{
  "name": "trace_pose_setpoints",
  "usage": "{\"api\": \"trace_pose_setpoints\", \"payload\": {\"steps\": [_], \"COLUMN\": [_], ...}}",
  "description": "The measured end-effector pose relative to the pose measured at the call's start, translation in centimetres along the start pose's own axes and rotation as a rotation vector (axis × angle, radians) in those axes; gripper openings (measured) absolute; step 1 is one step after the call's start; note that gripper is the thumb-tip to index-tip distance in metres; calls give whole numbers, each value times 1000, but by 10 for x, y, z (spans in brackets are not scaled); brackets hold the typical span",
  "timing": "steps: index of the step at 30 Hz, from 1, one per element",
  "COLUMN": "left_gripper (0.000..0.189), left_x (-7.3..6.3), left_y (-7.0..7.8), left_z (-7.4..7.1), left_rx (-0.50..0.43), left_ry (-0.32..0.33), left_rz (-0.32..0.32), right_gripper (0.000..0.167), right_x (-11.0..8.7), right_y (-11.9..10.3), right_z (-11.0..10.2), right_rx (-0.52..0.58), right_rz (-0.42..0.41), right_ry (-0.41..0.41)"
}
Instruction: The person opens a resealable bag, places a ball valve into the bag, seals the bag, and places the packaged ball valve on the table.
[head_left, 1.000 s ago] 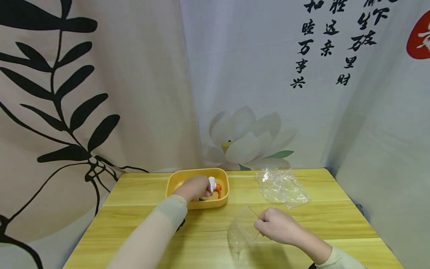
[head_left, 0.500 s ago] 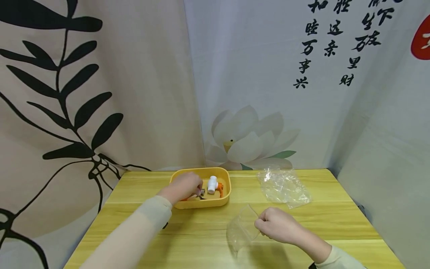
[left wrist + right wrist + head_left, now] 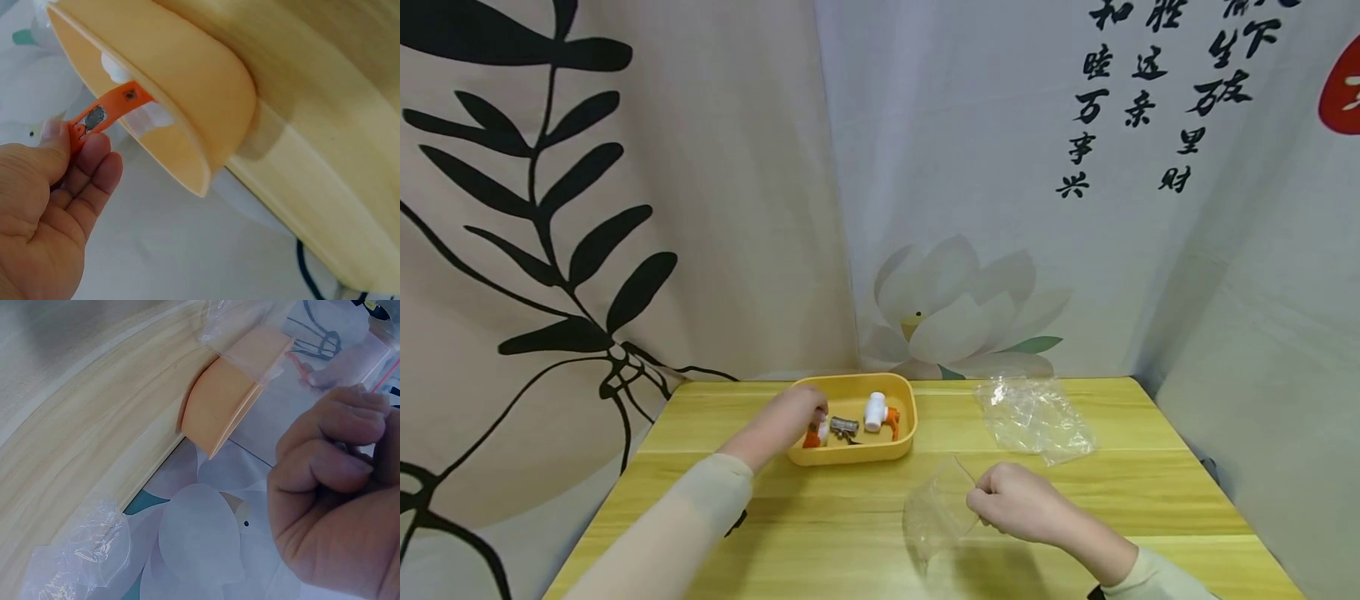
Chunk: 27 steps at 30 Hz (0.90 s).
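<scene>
Over tray (image 3: 857, 456), left grip (image 3: 53, 197) pinching orange piece (image 3: 112, 107) — over table (image 3: 1150, 500), right grip (image 3: 1017, 504) clutching bag (image 3: 938, 510)

Orange lever (image 3: 116, 104), yellow tray (image 3: 850, 455), white fitting (image 3: 875, 412); black-leaf-patterned curtain (image 3: 737, 208)

On the table (image 3: 1150, 483), the tray (image 3: 867, 452) stands left of the farther plastic bag (image 3: 1035, 419).

A person's left hand (image 3: 784, 423) holds an orange-and-white plastic piece (image 3: 812, 438) at the left end of a yellow, round-cornered plastic tray (image 3: 867, 453); the right hand (image 3: 1021, 505) grips a clear plastic bag (image 3: 934, 518) above a wood-grain table (image 3: 820, 521).
</scene>
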State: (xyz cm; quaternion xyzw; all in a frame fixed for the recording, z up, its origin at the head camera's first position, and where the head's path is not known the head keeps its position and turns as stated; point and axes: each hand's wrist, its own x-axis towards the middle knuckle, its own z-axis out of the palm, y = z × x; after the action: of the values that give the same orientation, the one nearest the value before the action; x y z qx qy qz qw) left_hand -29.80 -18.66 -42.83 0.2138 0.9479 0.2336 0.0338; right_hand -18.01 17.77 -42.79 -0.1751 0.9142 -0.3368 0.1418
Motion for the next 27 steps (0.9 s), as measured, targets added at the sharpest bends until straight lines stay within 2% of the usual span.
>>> {"api": "trace_pose_setpoints", "payload": {"steps": [3, 7, 9, 14, 17, 19, 23, 27], "left_gripper": [8, 6, 6, 16, 16, 14, 8, 7], "left_x": [-7, -19, -26, -40, -44, -46, -52, -62], "left_y": [-10, -16, -17, -16, -16, -17, -20, -17], "left_z": [0, 0, 1, 7, 9, 11, 14, 20], "left_rx": [74, 96, 146, 469, 573, 570, 496, 404], "left_ry": [36, 62, 72, 110, 158, 192, 258, 404], "left_rz": [59, 10, -17, 3, 22, 18, -4, 28], "right_gripper": [40, 40, 39, 37, 36, 37, 39, 39], "right_x": [1, 1, 1, 1, 1, 1, 1, -1], "right_y": [0, 0, 0, -1, -2, -3, -5, -3], "right_z": [1, 1, 1, 1, 0, -1, -2, -2], "right_rx": [-1, 4, 9, 25, 25, 21, 24, 38], "right_rz": [4, 8, 5, -6, -10, -7, 5, 9], "right_ry": [-3, -4, -1, 2, 6, 12, 19, 33]}}
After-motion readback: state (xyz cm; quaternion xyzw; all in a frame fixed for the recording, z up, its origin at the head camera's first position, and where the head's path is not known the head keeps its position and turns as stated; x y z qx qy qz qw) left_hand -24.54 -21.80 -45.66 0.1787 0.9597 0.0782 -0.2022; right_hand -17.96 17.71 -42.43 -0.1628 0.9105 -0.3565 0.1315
